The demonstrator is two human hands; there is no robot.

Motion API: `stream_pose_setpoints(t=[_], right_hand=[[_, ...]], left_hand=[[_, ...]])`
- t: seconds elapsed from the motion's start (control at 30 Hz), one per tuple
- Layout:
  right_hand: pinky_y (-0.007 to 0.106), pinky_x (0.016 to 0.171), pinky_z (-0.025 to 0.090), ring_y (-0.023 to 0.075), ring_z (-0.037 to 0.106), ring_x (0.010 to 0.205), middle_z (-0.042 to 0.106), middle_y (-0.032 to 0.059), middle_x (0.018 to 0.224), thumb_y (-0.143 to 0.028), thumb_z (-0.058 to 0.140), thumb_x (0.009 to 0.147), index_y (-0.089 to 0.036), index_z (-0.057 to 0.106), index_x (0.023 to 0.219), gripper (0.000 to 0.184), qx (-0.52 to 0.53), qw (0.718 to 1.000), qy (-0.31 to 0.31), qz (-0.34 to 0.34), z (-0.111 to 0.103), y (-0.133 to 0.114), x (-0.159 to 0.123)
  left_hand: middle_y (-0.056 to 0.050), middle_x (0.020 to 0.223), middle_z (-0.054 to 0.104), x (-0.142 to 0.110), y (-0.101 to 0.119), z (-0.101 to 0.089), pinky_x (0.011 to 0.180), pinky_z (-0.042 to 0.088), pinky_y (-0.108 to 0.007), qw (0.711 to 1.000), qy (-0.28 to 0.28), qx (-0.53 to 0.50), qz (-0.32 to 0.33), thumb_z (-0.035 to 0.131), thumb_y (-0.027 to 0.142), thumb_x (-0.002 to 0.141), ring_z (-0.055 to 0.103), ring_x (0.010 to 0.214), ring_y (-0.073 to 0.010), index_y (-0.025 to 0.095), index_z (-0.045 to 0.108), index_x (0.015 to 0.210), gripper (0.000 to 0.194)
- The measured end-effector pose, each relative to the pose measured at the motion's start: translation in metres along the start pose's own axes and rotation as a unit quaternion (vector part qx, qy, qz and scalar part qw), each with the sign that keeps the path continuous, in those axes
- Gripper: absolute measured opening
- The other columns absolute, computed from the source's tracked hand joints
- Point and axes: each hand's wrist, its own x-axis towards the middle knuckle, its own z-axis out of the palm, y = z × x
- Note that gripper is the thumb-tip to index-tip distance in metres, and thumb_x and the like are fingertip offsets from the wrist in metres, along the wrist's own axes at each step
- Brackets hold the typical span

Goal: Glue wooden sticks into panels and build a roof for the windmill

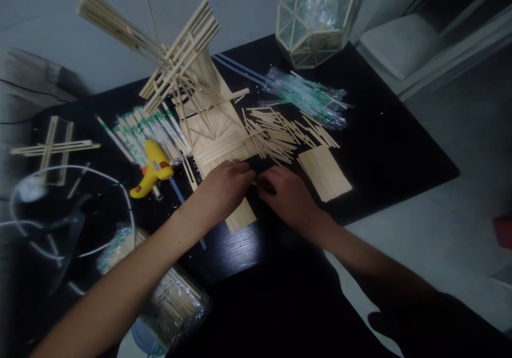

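Observation:
My left hand (226, 187) rests over a flat mat of wooden sticks (242, 216), its fingers bent together; a ring shows on one finger. Close beside it, my right hand (286, 195) has its thumb and fingers pinched. The fingertips of both hands almost meet, and whatever lies between them is too small and dark to name. Just beyond the hands, several thin sticks (226, 147) lie across the mat. Behind them stands a windmill-like stick model (180, 64) with long lattice blades. A pile of short cut sticks (276, 131) spreads to the right.
A yellow glue gun (152, 168) lies left of the mat beside wrapped stick packs (140, 128). More wrapped packs (308, 96) and a faceted stick-and-film frame (320, 22) are at the back right. A small stick panel (325, 172) lies right; a white cable (128, 203) loops left.

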Motion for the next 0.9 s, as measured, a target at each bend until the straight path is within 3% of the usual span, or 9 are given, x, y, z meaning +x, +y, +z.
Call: stream_pose_setpoints(t=[0.5,0.9], right_hand=[[0.034,0.08,0.054,0.0205,0.07,0.089,0.073,0.0042,0.095,-0.007,0.071,0.09,-0.019,0.073,0.093,0.013,-0.018,0.999,0.022,0.024,-0.03,0.026,-0.04],[0.035,0.078,0.052,0.0221,0.065,0.088,0.071,0.0052,0.089,-0.01,0.071,0.092,-0.018,0.073,0.088,0.009,-0.04,0.999,0.02,0.011,-0.025,0.019,-0.033]], left_hand=[[-0.007,0.086,0.065,-0.002,0.0,0.001,0.076,0.05,-0.035,1.0,-0.001,0.022,-0.001,0.053,0.001,0.097,0.06,0.078,-0.0211,0.014,0.068,0.086,0.023],[-0.004,0.08,0.061,-0.004,-0.004,0.008,0.072,0.048,-0.033,0.998,0.047,0.03,0.026,0.052,-0.003,0.093,0.056,0.073,-0.0189,0.015,0.066,0.081,0.026]])
